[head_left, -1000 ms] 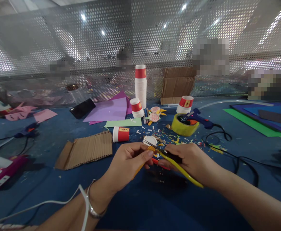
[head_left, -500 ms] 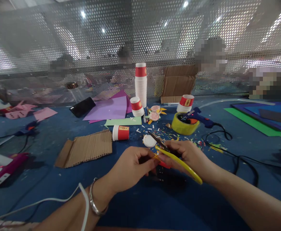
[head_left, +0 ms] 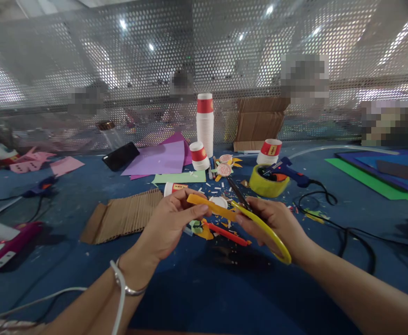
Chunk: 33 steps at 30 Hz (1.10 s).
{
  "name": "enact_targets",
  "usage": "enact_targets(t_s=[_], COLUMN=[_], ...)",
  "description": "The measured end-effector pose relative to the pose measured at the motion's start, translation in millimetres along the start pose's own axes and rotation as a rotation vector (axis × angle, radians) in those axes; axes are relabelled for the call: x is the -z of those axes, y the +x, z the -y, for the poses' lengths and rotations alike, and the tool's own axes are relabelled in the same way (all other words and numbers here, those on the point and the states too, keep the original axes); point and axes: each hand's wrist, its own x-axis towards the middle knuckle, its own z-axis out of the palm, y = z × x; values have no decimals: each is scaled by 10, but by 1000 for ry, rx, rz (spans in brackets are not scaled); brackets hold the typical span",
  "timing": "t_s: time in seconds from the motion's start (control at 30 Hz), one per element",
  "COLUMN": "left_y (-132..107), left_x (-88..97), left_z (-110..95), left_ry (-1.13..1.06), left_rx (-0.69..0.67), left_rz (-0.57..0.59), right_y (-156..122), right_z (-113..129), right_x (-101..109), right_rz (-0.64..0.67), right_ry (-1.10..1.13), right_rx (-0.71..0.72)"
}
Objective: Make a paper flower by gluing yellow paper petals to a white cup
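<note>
My left hand (head_left: 176, 216) pinches an orange paper strip (head_left: 217, 209) near its left end. The strip's right end meets the fingers of my right hand (head_left: 271, 218), which is closed on yellow-handled scissors (head_left: 264, 230). Their dark blades (head_left: 237, 191) point up and away from me. Below the strip lie a red-orange stick-like piece (head_left: 228, 234) and green and orange paper scraps (head_left: 199, 228). Behind it sits a white round disc (head_left: 219, 202). A red and white paper cup (head_left: 172, 188) on its side is partly hidden by my left hand.
Corrugated cardboard (head_left: 123, 215) lies at left. A cup stack (head_left: 204, 128) stands at the back, near purple paper (head_left: 158, 158). At right, a blue glue gun (head_left: 287, 171) rests on a yellow tape roll (head_left: 268, 181), its black cord (head_left: 346, 228) trailing right. A perforated screen (head_left: 137, 60) closes the back.
My left hand has moved left and up, and the orange strip now shows stretched between both hands. The red-orange piece and scraps beneath have come into view. The scissors stay in my right hand.
</note>
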Motion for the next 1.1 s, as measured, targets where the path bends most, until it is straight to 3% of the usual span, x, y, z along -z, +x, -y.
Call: enact_targets(t_s=[0.13, 0.27, 0.47, 0.7, 0.93, 1.1], left_y=[13, -5, -62, -108, -141, -140], left_x=[-34, -57, -113, -176, -194, -215], left_z=[37, 53, 81, 101, 125, 95], left_ry=[-98, -67, 19, 5, 71, -43], left_rx=[40, -13, 32, 44, 42, 52], left_rz=[-50, -94, -9, 42, 52, -33], right_y=[-4, -4, -21, -53, -26, -19], right_z=[-3, 39, 28, 149, 128, 67], right_x=[-29, -30, -37, -20, -25, 8], right_rz=[31, 42, 36, 128, 141, 196], right_ry=[-9, -29, -152, -234, -300, -192], right_rx=[31, 37, 49, 2, 32, 36])
